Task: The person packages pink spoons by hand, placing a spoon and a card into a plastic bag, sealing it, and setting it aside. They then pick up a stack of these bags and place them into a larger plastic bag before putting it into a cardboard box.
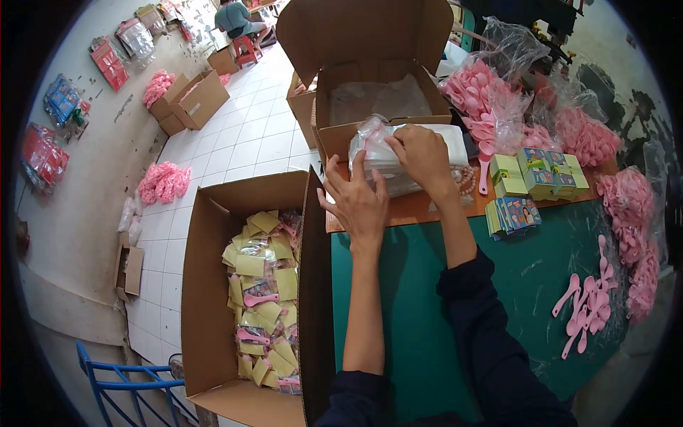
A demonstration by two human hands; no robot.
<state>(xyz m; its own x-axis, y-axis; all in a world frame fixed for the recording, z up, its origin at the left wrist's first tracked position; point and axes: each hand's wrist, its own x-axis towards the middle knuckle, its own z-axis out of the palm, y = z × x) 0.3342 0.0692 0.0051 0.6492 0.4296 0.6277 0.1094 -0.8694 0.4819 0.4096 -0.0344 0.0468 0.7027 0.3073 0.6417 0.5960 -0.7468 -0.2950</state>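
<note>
A stack of clear plastic bags (454,144) lies at the far edge of the table, just before an open cardboard box. My right hand (425,158) rests over the stack, thumb and fingers closed at the edge of a raised plastic bag (373,134). With fingers spread, my left hand (359,199) touches the near side of that bag. Right of my hands are a pink beaded string (466,181) and a single pink spoon (485,167). Beyond it stand stacks of printed cards (535,171), with a fanned pile of cards (516,215) in front.
Left of the green table (420,313), a deep cardboard box (203,285) holds many packed bags with cards and spoons. Loose pink spoons (587,306) lie at right. Bagged pink spoons (477,92) are heaped behind. A seated person (235,18) is far off.
</note>
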